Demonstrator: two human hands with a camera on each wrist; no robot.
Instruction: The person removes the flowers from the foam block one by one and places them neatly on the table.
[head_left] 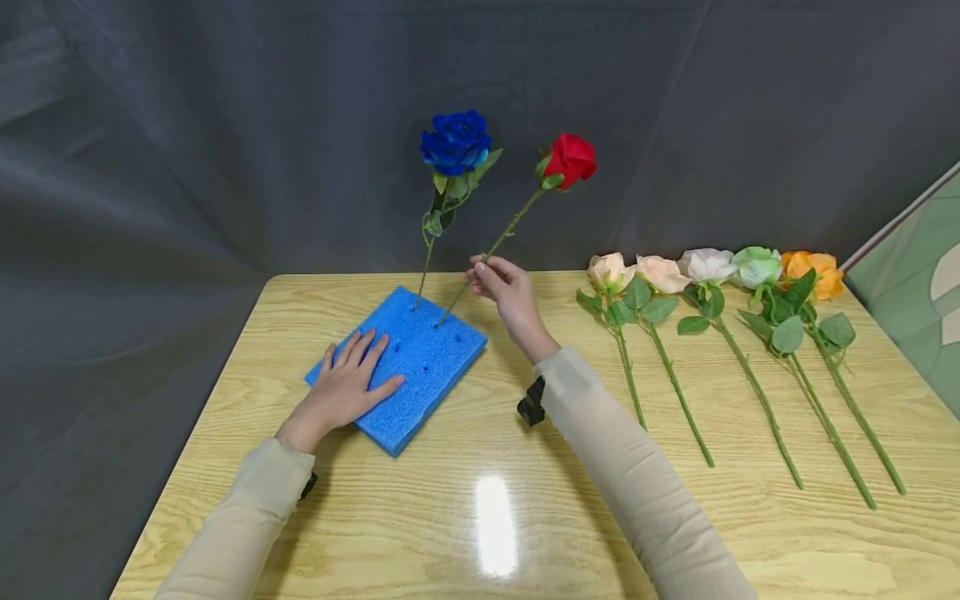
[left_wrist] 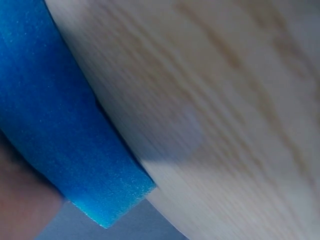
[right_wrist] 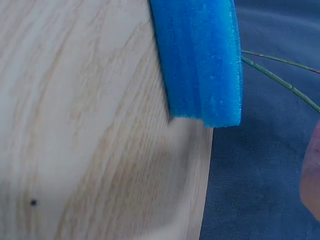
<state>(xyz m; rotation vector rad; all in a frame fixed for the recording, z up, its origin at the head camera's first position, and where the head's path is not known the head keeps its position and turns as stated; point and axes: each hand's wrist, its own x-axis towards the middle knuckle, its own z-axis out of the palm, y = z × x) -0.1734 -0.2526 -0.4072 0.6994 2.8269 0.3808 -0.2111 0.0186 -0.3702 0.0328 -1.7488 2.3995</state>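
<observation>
A blue foam block (head_left: 442, 375) with several small holes lies at an angle on the table. My left hand (head_left: 348, 387) rests on its left part, fingers spread. Near the block's far edge a blue rose (head_left: 456, 143) stands with its stem in the foam. Beside it, my right hand (head_left: 510, 296) pinches the stem of a red rose (head_left: 572, 160), which leans to the right; its lower end meets the foam at a hole. In the right wrist view two stems (right_wrist: 280, 80) show behind the foam block (right_wrist: 200, 60), with part of the hand at the right edge.
On the right of the wooden table (head_left: 420, 517) several roses lie in a row: two peach ones (head_left: 611, 272), a white one (head_left: 708, 264), a green one (head_left: 757, 267) and an orange one (head_left: 821, 273). A dark cloth (head_left: 337, 167) hangs behind the table.
</observation>
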